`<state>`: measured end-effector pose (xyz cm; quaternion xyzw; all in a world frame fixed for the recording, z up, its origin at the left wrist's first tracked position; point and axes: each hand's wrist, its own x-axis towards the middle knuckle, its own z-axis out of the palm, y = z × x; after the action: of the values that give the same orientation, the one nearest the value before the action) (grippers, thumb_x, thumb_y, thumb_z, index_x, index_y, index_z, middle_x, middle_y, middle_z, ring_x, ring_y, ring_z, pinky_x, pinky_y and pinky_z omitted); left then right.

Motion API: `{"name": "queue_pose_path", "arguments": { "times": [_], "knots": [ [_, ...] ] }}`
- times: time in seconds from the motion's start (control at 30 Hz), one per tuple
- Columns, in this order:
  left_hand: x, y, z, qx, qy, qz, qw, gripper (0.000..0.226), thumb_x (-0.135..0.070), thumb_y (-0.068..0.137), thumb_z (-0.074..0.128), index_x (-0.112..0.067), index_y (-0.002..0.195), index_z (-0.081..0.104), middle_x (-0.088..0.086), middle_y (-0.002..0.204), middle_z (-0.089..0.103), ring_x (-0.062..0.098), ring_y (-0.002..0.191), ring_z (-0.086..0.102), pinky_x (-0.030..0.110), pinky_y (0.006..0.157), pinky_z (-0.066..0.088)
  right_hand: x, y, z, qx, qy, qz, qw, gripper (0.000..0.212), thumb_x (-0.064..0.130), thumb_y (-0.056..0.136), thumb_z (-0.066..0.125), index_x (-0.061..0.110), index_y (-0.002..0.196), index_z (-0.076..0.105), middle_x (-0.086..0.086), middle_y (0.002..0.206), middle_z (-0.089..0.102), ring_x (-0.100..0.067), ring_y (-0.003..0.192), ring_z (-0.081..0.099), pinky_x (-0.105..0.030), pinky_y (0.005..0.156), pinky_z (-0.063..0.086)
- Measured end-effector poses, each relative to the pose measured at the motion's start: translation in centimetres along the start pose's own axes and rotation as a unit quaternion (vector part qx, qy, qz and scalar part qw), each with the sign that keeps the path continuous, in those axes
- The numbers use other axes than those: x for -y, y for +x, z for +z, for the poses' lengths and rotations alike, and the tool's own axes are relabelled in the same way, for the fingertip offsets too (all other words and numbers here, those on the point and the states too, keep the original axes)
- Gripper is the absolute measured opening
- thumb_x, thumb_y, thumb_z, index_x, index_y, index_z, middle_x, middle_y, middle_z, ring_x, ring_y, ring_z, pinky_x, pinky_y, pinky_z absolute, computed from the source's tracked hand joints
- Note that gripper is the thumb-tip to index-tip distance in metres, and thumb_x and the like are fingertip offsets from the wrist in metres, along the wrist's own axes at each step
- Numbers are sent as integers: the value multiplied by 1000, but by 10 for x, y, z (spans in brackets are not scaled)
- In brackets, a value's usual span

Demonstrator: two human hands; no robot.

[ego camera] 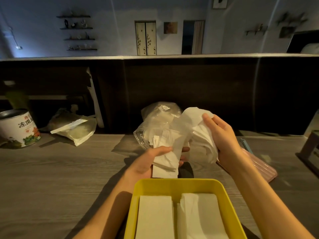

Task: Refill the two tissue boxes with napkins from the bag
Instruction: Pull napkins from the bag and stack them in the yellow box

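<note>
Two bare forearms in view, both entering from the bottom edge. No sleeves visible on either arm up to where the picture cuts them off. Left hand (pixel 156 161) and right hand (pixel 221 135): no gloves, no rings, no watch or wristband at either wrist. Fingernails short and plain where visible. Lighting dim and warm, so finer detail can't be made out.

Single head-worn wide-angle view, facing forward and down over grey wood-grain table (pixel 51 169). Close above open yellow plastic box (pixel 172 184) at bottom edge; dark counter wall and dim room beyond.
</note>
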<state>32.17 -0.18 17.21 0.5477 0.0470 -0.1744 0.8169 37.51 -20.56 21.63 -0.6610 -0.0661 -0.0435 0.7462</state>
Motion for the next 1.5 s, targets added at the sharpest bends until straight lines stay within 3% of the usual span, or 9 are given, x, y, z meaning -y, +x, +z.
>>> {"name": "queue_pose_path", "arguments": {
  "times": [0.23, 0.4, 0.5, 0.8, 0.97, 1.1, 1.2, 1.33, 1.5],
  "knots": [
    [-8, 5, 2, -201, -3, 127, 971, 42, -19, 93, 67, -23, 129, 44, 8, 101, 65, 25, 89, 65, 37, 66, 53, 14, -2, -8, 29, 49, 17, 998, 26, 39, 101, 59, 21, 117, 69, -14, 110, 73, -29, 92, 74, -36, 63, 61],
    [-17, -3, 5, -205, 3, 175, 963, 27, -34, 91, 71, -21, 107, 55, -1, 98, 67, 16, 88, 63, 26, 61, 50, 21, -7, -7, 159, 9, 72, 985, 38, 42, 99, 58, 14, 124, 66, -11, 96, 73, -20, 73, 72, -28, 55, 56],
    [-23, -8, 4, -174, 28, 225, 958, 7, -36, 91, 68, -32, 93, 74, -1, 99, 77, 23, 103, 69, 39, 79, 58, 23, -9, -9, 192, 20, 76, 978, 38, 39, 100, 56, 12, 125, 66, -8, 91, 73, -18, 69, 72, -25, 53, 55],
    [-20, -14, 6, -50, 99, 260, 959, 46, -11, 75, 76, -24, 117, 63, -5, 102, 76, 10, 100, 71, 25, 75, 59, 22, -11, -7, 223, 7, 35, 974, 31, 37, 97, 60, 17, 116, 71, -8, 99, 74, -22, 80, 73, -30, 63, 60],
    [-19, -8, 3, -107, 92, 264, 954, 49, -11, 78, 80, -25, 121, 63, -2, 109, 74, 11, 100, 70, 22, 70, 57, 19, -11, -5, 236, -64, -47, 968, 29, 36, 96, 61, 23, 120, 69, -12, 109, 74, -32, 91, 74, -40, 74, 62],
    [-21, -3, 0, -179, 74, 261, 946, 43, -13, 77, 83, -35, 108, 61, -8, 101, 72, 8, 92, 68, 20, 60, 56, 18, -11, -8, 309, -108, -86, 941, 32, 36, 94, 62, 9, 109, 73, -15, 105, 70, -26, 92, 71, -29, 73, 58],
    [-23, -1, -6, -216, 67, 248, 942, 42, -15, 77, 83, -34, 108, 61, -3, 103, 71, 17, 101, 67, 36, 73, 60, 14, -9, -10, 355, -179, -110, 911, 34, 41, 97, 66, 9, 99, 77, -1, 102, 73, -16, 105, 67, -28, 88, 54],
    [-27, -6, -7, -190, 84, 273, 939, 33, -10, 75, 84, -29, 98, 70, -7, 92, 77, 8, 92, 72, 28, 69, 60, 10, -10, -3, 297, -230, -125, 918, 31, 45, 97, 60, 24, 90, 81, 3, 86, 72, -10, 98, 68, -30, 96, 50],
    [-26, -10, -3, -153, 143, 304, 929, 26, 2, 81, 77, -23, 90, 73, -15, 88, 76, -5, 88, 69, 10, 64, 53, -9, -6, 9, 114, -349, -187, 911, 20, 54, 89, 69, 39, 101, 75, 20, 101, 70, 0, 100, 63, -33, 87, 58]
  ]
}}
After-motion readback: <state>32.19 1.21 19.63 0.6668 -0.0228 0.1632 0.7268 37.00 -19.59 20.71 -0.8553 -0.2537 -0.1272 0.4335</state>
